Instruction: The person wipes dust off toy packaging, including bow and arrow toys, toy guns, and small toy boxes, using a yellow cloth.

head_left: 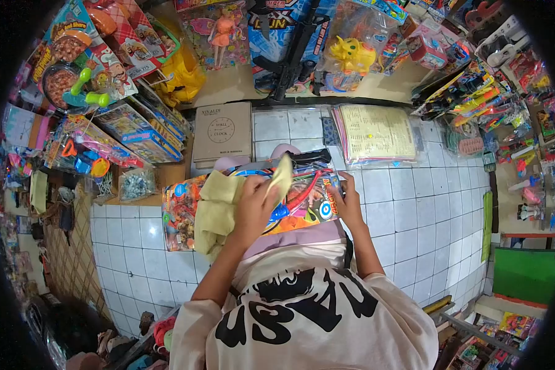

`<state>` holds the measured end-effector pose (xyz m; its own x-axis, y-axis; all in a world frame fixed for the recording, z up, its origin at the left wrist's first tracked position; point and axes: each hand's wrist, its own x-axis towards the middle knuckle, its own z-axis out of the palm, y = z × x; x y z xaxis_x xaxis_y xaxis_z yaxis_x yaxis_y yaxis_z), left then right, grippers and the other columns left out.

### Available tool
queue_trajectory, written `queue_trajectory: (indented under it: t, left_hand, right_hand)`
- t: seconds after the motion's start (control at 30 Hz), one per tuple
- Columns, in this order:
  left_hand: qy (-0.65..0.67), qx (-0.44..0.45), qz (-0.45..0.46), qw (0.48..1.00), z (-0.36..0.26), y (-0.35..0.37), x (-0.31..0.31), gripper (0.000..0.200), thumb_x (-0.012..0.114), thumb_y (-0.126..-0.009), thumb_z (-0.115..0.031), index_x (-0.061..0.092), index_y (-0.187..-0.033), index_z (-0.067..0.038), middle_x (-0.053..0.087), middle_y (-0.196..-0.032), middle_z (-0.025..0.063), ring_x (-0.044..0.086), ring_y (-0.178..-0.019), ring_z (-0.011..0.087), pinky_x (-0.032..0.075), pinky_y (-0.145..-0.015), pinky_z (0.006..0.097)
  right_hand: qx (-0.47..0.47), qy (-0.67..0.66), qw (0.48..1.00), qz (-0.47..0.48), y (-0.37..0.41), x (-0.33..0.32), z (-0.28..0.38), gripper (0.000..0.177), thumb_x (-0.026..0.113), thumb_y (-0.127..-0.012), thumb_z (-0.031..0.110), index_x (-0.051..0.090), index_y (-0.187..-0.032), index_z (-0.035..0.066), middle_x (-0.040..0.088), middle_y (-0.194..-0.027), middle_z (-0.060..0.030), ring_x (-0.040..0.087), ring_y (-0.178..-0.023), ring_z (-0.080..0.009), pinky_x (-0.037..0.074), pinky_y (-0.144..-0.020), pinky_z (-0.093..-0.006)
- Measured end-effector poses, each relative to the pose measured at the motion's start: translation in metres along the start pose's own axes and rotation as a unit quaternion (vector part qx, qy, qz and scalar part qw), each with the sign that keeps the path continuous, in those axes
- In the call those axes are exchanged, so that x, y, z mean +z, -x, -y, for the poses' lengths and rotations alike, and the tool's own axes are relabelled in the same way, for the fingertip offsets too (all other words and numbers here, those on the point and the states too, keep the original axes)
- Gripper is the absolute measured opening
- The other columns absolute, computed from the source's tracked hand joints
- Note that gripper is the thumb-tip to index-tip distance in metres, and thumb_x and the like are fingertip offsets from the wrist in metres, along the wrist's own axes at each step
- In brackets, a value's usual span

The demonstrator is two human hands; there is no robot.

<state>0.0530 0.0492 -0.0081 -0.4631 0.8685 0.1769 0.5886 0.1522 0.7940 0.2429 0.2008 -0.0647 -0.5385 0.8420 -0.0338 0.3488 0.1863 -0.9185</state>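
Observation:
My left hand [254, 203] is closed on a pale yellow cloth [219, 206], whose folds hang over the left part of a packaged toy and stick up past my fingers. The packaged toy [317, 208] lies across my lap, a wide, colourful printed card in clear plastic with red, blue and black pieces on it and a target printed near its right end. My right hand [348, 200] grips that right end, thumb and fingers at the edge. The cloth hides the middle left of the card.
A wall clock box [222, 132] and a stack of papers in plastic [376, 134] lie on the tiled floor [407, 216] ahead. Packaged toys [145, 135] crowd the left, more [468, 92] hang at the right. A black toy gun [293, 52] hangs in front.

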Motion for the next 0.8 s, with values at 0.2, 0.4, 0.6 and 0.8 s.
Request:
queue_trajectory:
  t: [0.2,0.4,0.6,0.8]
  left_hand:
    - [-0.187,0.176,0.079,0.963,-0.021,-0.044,0.085,0.043,0.052,-0.088,-0.026,0.047,-0.128,-0.011,0.04,-0.136,0.0095,0.041,-0.122,0.0254,0.032,-0.1,0.0438]
    - [-0.298,0.228,0.139,0.916,0.007,-0.03,0.101,0.042,0.052,-0.088,-0.029,0.049,-0.126,-0.013,0.035,-0.143,0.0043,0.035,-0.129,0.0199,0.027,-0.106,0.0419]
    - [-0.247,0.201,0.202,0.926,-0.001,0.01,0.038,0.031,0.054,-0.085,-0.024,0.059,-0.113,-0.009,0.042,-0.137,0.0038,0.043,-0.121,0.0202,0.033,-0.101,0.0379]
    - [-0.229,0.162,0.199,0.939,0.0,0.047,-0.033,0.019,0.057,-0.079,-0.02,0.065,-0.09,-0.007,0.056,-0.111,0.0043,0.051,-0.102,0.02,0.036,-0.092,0.0366]
  right_hand:
    - [-0.017,-0.074,0.994,-0.078,-0.01,0.001,-0.031,0.026,0.041,-0.096,0.009,0.039,-0.122,0.004,0.057,-0.077,-0.0084,0.052,-0.069,-0.0123,0.042,-0.066,-0.0246]
    - [0.008,-0.186,0.982,-0.026,-0.007,0.001,-0.051,0.029,0.043,-0.094,0.003,0.034,-0.122,0.004,0.059,-0.083,-0.0072,0.052,-0.075,-0.0076,0.042,-0.067,-0.0208]
    - [0.013,-0.164,0.986,-0.022,-0.009,0.002,-0.056,0.029,0.045,-0.093,0.003,0.036,-0.12,0.006,0.055,-0.077,-0.003,0.045,-0.068,-0.0043,0.037,-0.061,-0.0184]
    - [0.01,-0.182,0.983,-0.024,-0.01,0.004,-0.049,0.028,0.045,-0.093,0.002,0.037,-0.12,0.006,0.054,-0.076,-0.0013,0.044,-0.069,-0.0027,0.036,-0.063,-0.0171]
